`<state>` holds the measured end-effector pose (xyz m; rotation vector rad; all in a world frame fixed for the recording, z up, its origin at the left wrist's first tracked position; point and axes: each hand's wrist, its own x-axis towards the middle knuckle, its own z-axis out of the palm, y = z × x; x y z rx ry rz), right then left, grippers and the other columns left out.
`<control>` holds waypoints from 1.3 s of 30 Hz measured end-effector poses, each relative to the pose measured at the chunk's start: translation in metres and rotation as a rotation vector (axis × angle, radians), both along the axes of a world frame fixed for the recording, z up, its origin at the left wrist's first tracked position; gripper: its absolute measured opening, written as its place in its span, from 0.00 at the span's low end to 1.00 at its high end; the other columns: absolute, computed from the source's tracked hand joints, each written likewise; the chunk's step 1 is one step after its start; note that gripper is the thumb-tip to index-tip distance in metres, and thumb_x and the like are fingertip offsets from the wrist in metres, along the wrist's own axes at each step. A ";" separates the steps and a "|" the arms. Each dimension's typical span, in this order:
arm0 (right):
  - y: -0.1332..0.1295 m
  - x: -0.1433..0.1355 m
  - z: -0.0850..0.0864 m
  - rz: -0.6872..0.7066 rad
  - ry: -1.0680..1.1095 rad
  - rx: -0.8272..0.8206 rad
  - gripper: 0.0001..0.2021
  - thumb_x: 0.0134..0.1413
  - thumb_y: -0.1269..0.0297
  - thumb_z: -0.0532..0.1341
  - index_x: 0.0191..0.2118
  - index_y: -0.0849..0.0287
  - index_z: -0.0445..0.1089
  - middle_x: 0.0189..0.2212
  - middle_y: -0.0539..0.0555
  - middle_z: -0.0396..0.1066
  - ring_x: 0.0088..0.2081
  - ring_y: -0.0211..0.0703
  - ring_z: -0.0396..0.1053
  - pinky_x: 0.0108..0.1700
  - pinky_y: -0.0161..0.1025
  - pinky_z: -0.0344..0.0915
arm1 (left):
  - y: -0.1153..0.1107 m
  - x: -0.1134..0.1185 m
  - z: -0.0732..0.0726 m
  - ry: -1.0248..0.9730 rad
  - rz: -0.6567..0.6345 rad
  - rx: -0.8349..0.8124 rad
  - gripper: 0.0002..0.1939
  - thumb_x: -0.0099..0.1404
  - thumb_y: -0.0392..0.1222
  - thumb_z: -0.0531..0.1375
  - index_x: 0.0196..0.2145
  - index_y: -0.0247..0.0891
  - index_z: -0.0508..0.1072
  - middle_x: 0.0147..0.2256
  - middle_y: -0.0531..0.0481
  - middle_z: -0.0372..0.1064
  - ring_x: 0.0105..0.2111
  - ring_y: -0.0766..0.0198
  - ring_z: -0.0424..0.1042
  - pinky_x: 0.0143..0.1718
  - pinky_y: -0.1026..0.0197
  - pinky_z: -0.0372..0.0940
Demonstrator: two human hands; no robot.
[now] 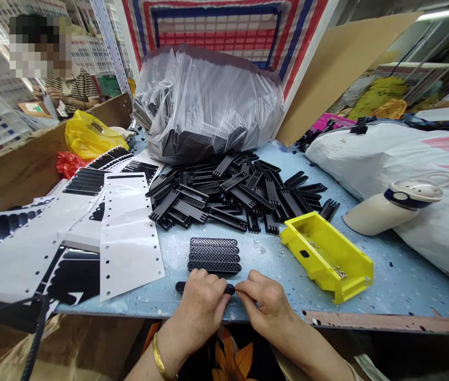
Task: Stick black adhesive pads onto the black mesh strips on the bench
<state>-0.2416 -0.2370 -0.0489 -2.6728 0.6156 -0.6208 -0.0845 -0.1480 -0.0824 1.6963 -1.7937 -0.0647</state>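
My left hand (203, 299), with a gold bracelet at the wrist, holds a black strip (180, 287) flat near the table's front edge. The strip's rounded ends stick out on both sides of the fingers. At its right end my right hand (263, 299) has thumb and forefinger pinched together; anything between them is too small to make out. Just beyond my hands lies a neat row of black lattice-patterned strips (214, 255). Farther back is a loose heap of black plastic pieces (244, 196). A yellow bin (328, 256) with small metal parts (339, 272) stands to the right.
White sheets (129, 243) with black strips cover the left side. A large plastic bag (208, 106) stands behind the heap. At right are a cream bottle (387, 209) and a white sack (439, 196). A person in a striped top (77, 87) sits at the back left.
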 end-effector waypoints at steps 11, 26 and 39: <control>0.000 0.003 0.001 -0.012 0.051 -0.045 0.16 0.58 0.76 0.50 0.25 0.61 0.72 0.22 0.51 0.61 0.25 0.38 0.61 0.28 0.35 0.53 | 0.000 0.001 0.001 -0.008 0.003 0.001 0.06 0.60 0.31 0.59 0.27 0.38 0.68 0.27 0.50 0.70 0.29 0.60 0.63 0.32 0.57 0.53; -0.014 0.014 0.012 -0.090 0.147 0.429 0.08 0.47 0.73 0.56 0.22 0.59 0.68 0.21 0.49 0.67 0.26 0.38 0.64 0.30 0.34 0.59 | -0.001 0.001 0.000 0.089 0.004 0.008 0.04 0.59 0.32 0.61 0.31 0.38 0.73 0.28 0.50 0.72 0.30 0.59 0.65 0.34 0.56 0.55; -0.008 0.010 0.010 -0.113 0.022 0.590 0.09 0.48 0.63 0.56 0.22 0.58 0.68 0.19 0.48 0.67 0.24 0.38 0.63 0.29 0.34 0.61 | -0.002 0.000 -0.002 0.245 0.017 -0.018 0.04 0.57 0.34 0.62 0.29 0.41 0.76 0.28 0.50 0.76 0.30 0.60 0.71 0.34 0.56 0.55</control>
